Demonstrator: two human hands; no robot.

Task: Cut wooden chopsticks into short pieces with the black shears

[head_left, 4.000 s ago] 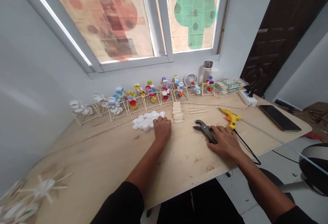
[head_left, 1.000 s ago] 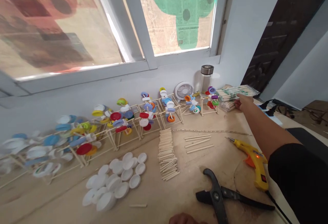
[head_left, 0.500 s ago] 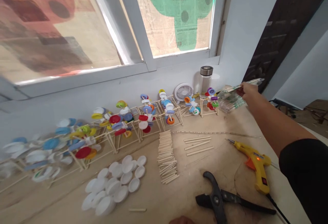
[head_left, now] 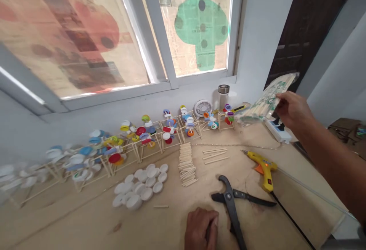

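My right hand [head_left: 291, 110] is raised at the far right, closed on a clear packet of wooden skewers [head_left: 265, 103] that hangs tilted above the table's back edge. At the near edge, my left hand [head_left: 201, 229] rests on the wooden table [head_left: 85, 219] with fingers curled, just left of the black pliers [head_left: 233, 204]. A yellow glue gun [head_left: 264, 168] lies right of the pliers. A stack of cut sticks [head_left: 186, 164] and a pile of white bottle caps [head_left: 141, 185] lie in the middle.
A row of stick frames with coloured caps [head_left: 143, 137] lines the back wall under the window. A small white fan [head_left: 202, 108], a glass jar [head_left: 223, 95] and a white power strip [head_left: 277, 131] stand at the back right. A dark door [head_left: 303, 25] is at the right.
My right hand reached to the back right, took hold of the skewer packet and lifted it off the table. The left hand has come into view at the near edge.
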